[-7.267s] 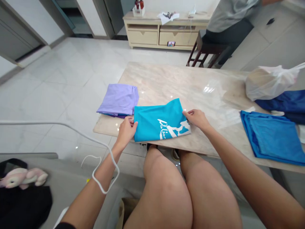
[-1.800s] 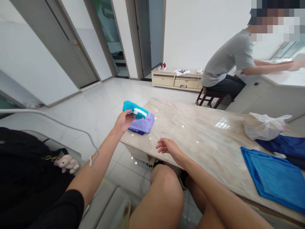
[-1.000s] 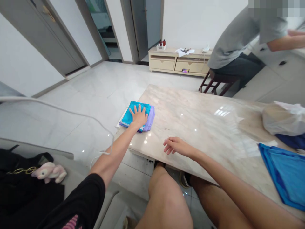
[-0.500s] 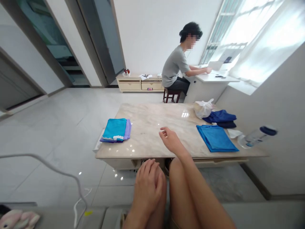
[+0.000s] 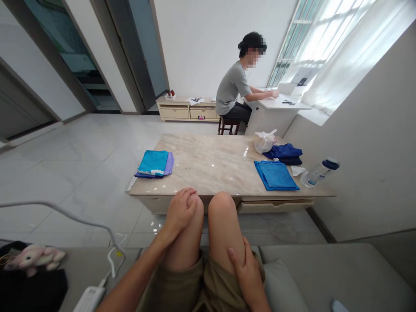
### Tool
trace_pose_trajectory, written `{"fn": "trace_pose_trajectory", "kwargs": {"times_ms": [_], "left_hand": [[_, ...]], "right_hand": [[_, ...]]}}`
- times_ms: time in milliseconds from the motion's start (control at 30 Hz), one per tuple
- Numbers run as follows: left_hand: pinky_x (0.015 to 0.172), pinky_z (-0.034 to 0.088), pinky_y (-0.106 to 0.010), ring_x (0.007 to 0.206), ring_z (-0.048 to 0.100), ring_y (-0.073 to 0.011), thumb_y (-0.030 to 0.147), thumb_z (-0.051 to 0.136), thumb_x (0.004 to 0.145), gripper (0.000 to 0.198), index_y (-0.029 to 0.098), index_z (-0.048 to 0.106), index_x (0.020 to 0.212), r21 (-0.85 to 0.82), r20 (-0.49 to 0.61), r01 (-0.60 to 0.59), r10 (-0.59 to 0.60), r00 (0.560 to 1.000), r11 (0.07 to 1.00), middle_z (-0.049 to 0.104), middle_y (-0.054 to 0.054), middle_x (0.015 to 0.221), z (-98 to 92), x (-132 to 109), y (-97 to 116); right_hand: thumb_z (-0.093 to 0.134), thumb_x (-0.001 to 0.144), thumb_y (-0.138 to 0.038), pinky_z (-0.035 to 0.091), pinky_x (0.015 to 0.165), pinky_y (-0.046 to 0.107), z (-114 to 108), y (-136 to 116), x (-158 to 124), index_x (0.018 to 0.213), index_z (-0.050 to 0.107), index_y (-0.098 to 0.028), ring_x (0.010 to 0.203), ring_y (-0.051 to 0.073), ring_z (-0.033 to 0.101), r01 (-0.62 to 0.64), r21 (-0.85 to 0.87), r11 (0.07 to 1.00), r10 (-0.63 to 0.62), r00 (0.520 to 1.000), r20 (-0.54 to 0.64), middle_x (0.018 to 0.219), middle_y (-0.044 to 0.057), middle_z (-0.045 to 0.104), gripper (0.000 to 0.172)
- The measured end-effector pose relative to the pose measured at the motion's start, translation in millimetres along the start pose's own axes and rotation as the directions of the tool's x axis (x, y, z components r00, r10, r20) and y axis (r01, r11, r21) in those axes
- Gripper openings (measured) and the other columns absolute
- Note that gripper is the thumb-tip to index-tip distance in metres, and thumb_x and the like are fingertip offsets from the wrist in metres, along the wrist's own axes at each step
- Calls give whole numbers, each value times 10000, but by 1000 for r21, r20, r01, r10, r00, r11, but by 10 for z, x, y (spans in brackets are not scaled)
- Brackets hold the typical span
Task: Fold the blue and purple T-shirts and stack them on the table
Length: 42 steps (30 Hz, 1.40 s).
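My left hand (image 5: pixel 181 209) rests over my left knee, its fingers draped along the skin and holding nothing. On the outer side of my right thigh lies my right hand (image 5: pixel 247 268), thumb apart from the fingers and nothing in it. Beyond my knees stands a marble-topped table (image 5: pixel 208 169). A folded teal cloth (image 5: pixel 152 162) sits at its left end, on top of folded purple cloth (image 5: pixel 170 164). Toward the right end lies a folded blue cloth (image 5: pixel 276 175). Neither hand touches the cloths.
Behind the blue cloth are dark blue folded fabric (image 5: pixel 283 151) and a white plastic bag (image 5: pixel 264 141). A clear bottle (image 5: pixel 320 173) stands at the table's right end. A person (image 5: pixel 232 86) sits at a white desk (image 5: pixel 276 104). A cable (image 5: pixel 65 211) crosses at left, near a plush toy (image 5: pixel 35 256).
My right hand has come back from above the table to my right thigh. My left hand stays on my left knee. The view has shifted, showing more of my lap and the sofa.
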<state>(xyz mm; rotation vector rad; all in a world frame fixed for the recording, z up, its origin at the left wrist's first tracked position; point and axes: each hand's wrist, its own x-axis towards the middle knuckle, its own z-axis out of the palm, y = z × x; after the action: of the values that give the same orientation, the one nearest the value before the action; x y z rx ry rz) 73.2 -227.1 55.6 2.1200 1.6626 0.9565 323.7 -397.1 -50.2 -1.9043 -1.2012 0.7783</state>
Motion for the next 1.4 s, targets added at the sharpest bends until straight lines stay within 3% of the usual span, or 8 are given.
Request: {"fn": "trace_pose_trajectory", "kwargs": {"times_ms": [300,433,533,667,833,1067,1233,1400], "left_hand": [[1325,409,-571,1658,381,-374,328,582,1065,635,215,483,1681,307,-64,-134,161,985,942,437,-135,1778,97,-703,247],[1321,409,-586,1689,326,-380,308,593,1060,709,250,395,1738,331,-77,-148,183,980,932,365,-134,1818,125,-881,275],[1308,429,-582,1678,350,-380,321,590,1065,706,250,391,1739,333,-85,-159,198,977,929,379,-135,1811,130,-858,265],[1302,440,-575,1661,381,-377,319,603,1054,686,244,435,1715,335,-77,-169,206,975,927,397,-135,1801,134,-805,269],[1298,443,-594,1654,394,-385,325,599,1048,714,255,408,1733,319,-81,-164,199,977,934,425,-143,1785,146,-825,275],[1278,466,-614,1632,426,-389,323,588,1050,773,316,307,1770,308,-93,-162,199,975,937,438,-122,1776,147,-800,260],[1266,474,-618,1628,429,-390,330,593,1045,763,325,329,1761,305,-106,-149,189,976,941,455,-106,1768,158,-792,258],[1275,462,-619,1641,409,-395,317,611,1033,794,324,311,1768,298,-83,-147,179,980,943,444,-107,1774,149,-794,273]], "right_hand": [[655,980,-611,556,1135,523,-826,-1182,476,1415,704,-245,1331,351,690,331,134,934,-338,941,33,1452,155,733,571],[498,1109,-556,536,748,370,-961,-1598,461,721,656,-272,738,227,641,482,156,862,-491,871,18,750,84,709,507],[383,1122,-579,353,580,335,-551,-1492,508,547,326,-281,525,161,400,575,202,793,-595,802,51,510,19,419,651],[460,1098,-528,320,608,341,-78,-1239,605,559,320,-274,543,161,414,634,145,760,-649,754,100,531,24,453,612],[387,1156,-491,406,629,336,-360,-1383,599,621,554,-262,547,171,559,550,254,796,-594,789,155,582,47,618,605],[451,1139,-403,359,602,364,-653,-1419,559,657,596,-277,517,183,502,759,189,623,-648,637,-417,541,31,531,519],[500,1121,-324,255,582,357,-165,-1067,670,588,392,-263,486,150,417,703,25,710,-698,708,-108,505,4,453,547],[547,1091,-227,280,622,364,-57,-1000,677,636,457,-261,546,166,490,740,-149,656,-753,654,-66,555,15,540,465]]}}
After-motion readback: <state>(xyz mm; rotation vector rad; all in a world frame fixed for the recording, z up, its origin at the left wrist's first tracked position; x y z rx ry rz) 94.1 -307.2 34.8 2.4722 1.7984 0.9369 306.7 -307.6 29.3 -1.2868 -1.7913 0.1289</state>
